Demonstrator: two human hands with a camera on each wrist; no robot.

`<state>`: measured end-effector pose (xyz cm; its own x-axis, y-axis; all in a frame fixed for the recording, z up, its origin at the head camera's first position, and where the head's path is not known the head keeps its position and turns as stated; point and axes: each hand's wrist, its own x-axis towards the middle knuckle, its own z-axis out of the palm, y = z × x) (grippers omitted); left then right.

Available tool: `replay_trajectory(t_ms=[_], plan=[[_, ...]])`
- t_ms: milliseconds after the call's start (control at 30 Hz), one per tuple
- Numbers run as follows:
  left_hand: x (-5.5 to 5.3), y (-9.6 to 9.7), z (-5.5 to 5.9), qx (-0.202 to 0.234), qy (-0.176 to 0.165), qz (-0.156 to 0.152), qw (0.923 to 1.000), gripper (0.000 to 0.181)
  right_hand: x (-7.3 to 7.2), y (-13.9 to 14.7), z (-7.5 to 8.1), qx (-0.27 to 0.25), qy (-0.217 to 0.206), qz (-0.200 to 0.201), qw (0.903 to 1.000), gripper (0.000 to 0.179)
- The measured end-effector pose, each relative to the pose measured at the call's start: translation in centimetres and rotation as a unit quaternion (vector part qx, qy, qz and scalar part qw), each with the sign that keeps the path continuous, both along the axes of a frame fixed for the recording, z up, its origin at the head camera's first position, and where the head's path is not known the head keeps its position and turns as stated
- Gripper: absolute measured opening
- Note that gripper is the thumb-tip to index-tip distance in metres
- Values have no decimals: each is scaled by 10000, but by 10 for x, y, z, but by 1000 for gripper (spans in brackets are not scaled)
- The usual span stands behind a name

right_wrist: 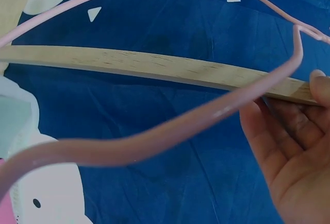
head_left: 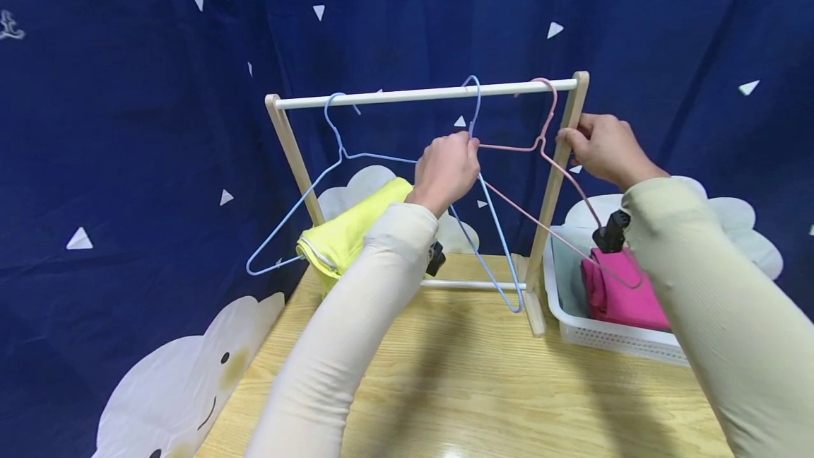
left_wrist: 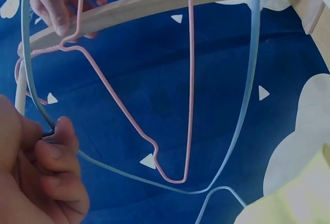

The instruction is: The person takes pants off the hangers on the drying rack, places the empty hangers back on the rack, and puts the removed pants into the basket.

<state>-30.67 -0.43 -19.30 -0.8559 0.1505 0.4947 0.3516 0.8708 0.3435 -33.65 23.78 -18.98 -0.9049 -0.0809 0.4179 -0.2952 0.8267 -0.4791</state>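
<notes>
In the head view my left hand (head_left: 445, 168) pinches a blue hanger (head_left: 499, 232) near its neck. The hook of that hanger is over the white bar (head_left: 407, 95) of a small clothes rack. My right hand (head_left: 607, 148) grips the upper part of the rack's right wooden post (head_left: 552, 193), also seen in the right wrist view. A pink hanger (head_left: 553, 106) hangs on the bar beside that post. Farther left hangs another blue hanger (head_left: 286, 221); its lower bar runs into a folded yellow cloth (head_left: 356, 223), partly hidden by my left forearm.
At the right a white basket (head_left: 610, 336) holds a folded magenta cloth (head_left: 629, 302), partly behind my right sleeve. The rack stands on a wooden table (head_left: 483, 387). Behind it hangs a dark blue curtain (head_left: 159, 126) with white triangles and clouds.
</notes>
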Motion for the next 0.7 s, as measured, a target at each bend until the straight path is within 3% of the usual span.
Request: replay_trajectory(t_ms=[367,700], plan=[[-9,0,-16,191,-101,116,9997,36,1,2,0,-63,-112,29,9999,46],[-20,10,-34,469,363,91,9982,36,2,0,0,-100,-35,14,9999,44]])
